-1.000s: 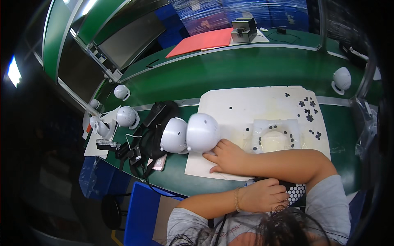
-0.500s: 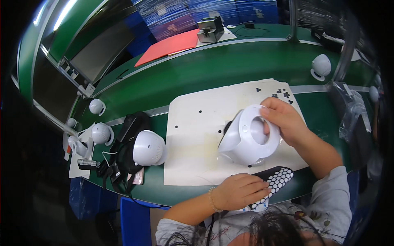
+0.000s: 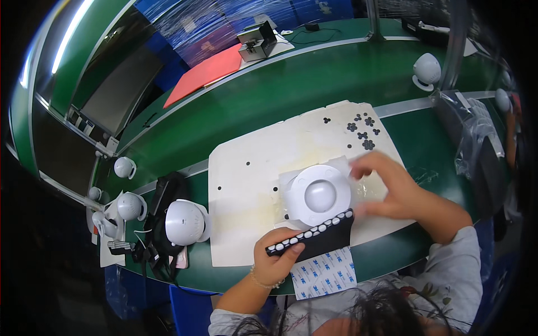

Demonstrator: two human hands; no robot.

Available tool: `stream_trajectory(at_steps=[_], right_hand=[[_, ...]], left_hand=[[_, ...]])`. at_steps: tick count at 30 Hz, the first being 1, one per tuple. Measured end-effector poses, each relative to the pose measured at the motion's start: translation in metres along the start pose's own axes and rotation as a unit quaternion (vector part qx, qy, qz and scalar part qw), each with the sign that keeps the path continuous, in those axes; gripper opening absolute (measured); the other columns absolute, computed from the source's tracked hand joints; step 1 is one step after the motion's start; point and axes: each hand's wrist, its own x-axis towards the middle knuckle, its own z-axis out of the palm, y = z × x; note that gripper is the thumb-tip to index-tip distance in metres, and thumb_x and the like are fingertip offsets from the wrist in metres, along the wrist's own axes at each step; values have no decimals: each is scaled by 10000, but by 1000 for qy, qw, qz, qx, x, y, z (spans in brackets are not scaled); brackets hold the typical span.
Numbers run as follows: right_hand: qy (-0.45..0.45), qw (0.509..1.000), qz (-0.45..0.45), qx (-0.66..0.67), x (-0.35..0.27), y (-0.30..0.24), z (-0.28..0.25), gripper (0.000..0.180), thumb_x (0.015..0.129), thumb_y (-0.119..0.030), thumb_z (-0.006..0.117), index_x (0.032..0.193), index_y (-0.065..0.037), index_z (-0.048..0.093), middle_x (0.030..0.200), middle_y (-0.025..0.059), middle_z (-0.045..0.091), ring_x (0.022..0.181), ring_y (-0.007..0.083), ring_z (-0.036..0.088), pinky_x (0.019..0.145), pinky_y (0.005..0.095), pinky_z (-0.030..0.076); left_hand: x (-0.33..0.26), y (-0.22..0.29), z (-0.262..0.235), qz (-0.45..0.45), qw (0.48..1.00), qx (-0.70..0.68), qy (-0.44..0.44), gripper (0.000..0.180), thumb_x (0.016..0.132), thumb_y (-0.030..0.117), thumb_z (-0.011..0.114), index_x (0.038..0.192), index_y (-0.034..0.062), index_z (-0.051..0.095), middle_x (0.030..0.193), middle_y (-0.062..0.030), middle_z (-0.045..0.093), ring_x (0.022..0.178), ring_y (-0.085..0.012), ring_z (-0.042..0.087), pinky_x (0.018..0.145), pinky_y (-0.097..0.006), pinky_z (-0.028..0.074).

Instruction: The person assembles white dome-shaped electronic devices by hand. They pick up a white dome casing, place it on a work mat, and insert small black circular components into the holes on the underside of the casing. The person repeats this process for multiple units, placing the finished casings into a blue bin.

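On the white mat, left hand grips a black pad strip; right hand holds the white dome.

left hand holding pad strip, white dome

"What carried it all?"

"A green bench, with a pale strip running across it."

"And what lay on it?"

"A stained white mat in the middle, a red sheet at the back beside a small grey device, white dome units and black cables at the left, and clear plastic bags at the right."
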Motion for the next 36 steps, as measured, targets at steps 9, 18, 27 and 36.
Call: stream_trajectory(at_steps=[9, 18, 27, 36], right_hand=[[-123, 984, 79, 102, -6, -9, 18, 416, 745, -133, 653, 1119, -76, 478, 875, 88, 586, 782, 213, 568, 727, 310, 448], [-99, 977, 97, 161, -6, -5, 11, 341, 750, -114, 656, 1048, -72, 496, 815, 54, 628, 733, 162, 595, 652, 284, 458], [-53, 994, -96, 1, 0, -2, 5, 136, 728, -78, 644, 856, -87, 601, 870, 48, 614, 847, 216, 589, 723, 313, 453], [-31, 993, -100, -44, 1, -16, 25, 215, 682, -80, 638, 894, -106, 616, 911, 49, 598, 878, 222, 558, 752, 327, 412]], left_hand=[[2, -6, 2, 16, 998, -67, 15, 153, 707, 8, 677, 806, -34, 567, 738, -123, 589, 645, -168, 546, 579, -273, 430], [9, -6, 1, 121, 992, 47, 0, 187, 603, -62, 700, 757, -32, 600, 665, -131, 590, 598, -230, 568, 541, -291, 442], [12, -3, 1, 150, 984, 91, 8, 197, 579, -90, 685, 740, -21, 594, 662, -130, 593, 582, -238, 568, 536, -294, 441], [14, 0, 1, 159, 980, 118, -18, 177, 585, -75, 672, 740, -19, 608, 637, -117, 587, 557, -237, 561, 521, -298, 431]])
